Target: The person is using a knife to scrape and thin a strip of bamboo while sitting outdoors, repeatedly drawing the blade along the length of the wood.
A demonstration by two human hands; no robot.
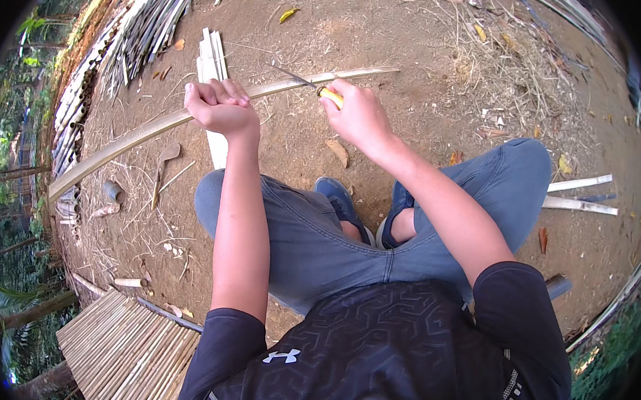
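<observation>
A long, pale bamboo strip (133, 139) runs from the far left, past my left hand, to a thin tip right of centre. Palm upward, my left hand (221, 107) is closed on the strip, its fingers curled and hiding part of it. In my right hand (358, 114) is a knife (332, 97), gripped by its yellow handle. Its narrow dark blade points left and crosses the strip a little to the right of my left hand. Both hands are out in front of my knees, above the bare ground.
Pale split slats (211, 57) lie behind my left hand. An axe-like tool (166, 156) rests left of my knee. Dark strips (151, 25) are heaped far left, dry shavings (526, 80) far right. A bamboo-pole platform (131, 350) stands near left; more slats (580, 205) lie right.
</observation>
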